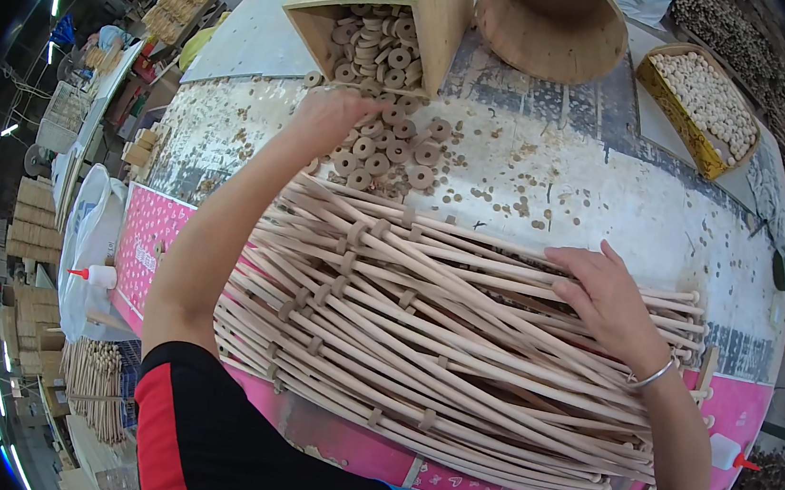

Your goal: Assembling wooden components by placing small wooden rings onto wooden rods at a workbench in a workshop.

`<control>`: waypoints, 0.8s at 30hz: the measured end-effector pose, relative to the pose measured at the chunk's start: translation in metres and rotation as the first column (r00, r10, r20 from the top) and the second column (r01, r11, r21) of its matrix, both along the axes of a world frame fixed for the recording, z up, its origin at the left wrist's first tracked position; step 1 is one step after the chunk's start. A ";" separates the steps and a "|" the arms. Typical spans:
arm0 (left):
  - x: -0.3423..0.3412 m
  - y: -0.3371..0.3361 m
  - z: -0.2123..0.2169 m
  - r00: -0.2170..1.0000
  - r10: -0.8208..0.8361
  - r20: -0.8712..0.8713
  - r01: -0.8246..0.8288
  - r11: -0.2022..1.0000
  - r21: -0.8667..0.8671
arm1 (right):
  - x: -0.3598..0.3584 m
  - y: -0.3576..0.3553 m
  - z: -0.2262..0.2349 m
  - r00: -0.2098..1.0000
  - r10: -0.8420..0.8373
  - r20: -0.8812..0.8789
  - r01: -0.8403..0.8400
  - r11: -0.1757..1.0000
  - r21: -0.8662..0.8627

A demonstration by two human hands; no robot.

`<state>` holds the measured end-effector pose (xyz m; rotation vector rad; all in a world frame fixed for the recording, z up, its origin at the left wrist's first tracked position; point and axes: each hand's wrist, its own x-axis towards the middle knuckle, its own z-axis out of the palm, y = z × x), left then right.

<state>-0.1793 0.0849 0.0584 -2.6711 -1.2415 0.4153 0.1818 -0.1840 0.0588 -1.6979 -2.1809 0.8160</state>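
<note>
The tabletop [609, 186], white and much worn, is being seen from above, with a pink patterned sheet [150, 229] lying along its near edge. Most of the near half is being covered by a big pile of thin wooden sticks [421, 334], many of them carrying small wooden rings threaded on.

At the far edge, a wooden box [437, 1] is lying tipped on its side, and wooden discs [388, 154] with holes are spilling out of it onto the tabletop, just beyond the sticks. Beside the box, a round wooden tub [550, 22] is lying tilted. To the far right, a yellow tray [674, 117] is being filled with pale wooden beads. A small glue bottle [95, 275] with a red tip is lying at the left, beyond the table's edge, and another [729, 455] is lying at the right corner.

The left hand [330, 114] is being stretched to the discs at the mouth of the box; its fingers are bent over them, but it cannot be told whether any disc is being gripped. The right hand [603, 291], wearing a bracelet, is being rested open and flat on the right part of the sticks.
</note>
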 end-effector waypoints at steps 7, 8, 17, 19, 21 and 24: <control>-0.016 0.005 0.010 0.894 0.340 0.292 -0.030 0.696 -0.717 | -0.001 0.001 -0.002 0.999 -0.042 0.006 0.042 0.999 0.032; -0.015 -0.003 0.010 0.938 0.282 0.203 -0.004 0.592 -0.806 | -0.002 0.000 -0.002 0.999 -0.040 0.003 0.040 0.999 0.019; -0.073 -0.007 -0.010 0.965 0.165 0.202 -0.102 0.952 -0.290 | -0.009 -0.005 0.004 0.999 -0.024 -0.043 0.023 1.000 -0.010; -0.071 -0.008 -0.005 0.904 0.391 0.173 -0.366 0.916 -0.163 | -0.005 -0.008 0.001 1.000 -0.027 -0.010 0.027 0.999 0.036; -0.071 -0.003 -0.001 0.871 0.415 0.264 -0.398 0.910 -0.116 | -0.005 -0.010 0.001 0.999 -0.027 0.019 0.025 0.996 0.086; -0.080 0.009 0.007 0.755 0.405 0.516 -0.466 0.885 -0.013 | -0.007 -0.010 0.009 0.998 -0.056 -0.010 0.057 0.995 0.084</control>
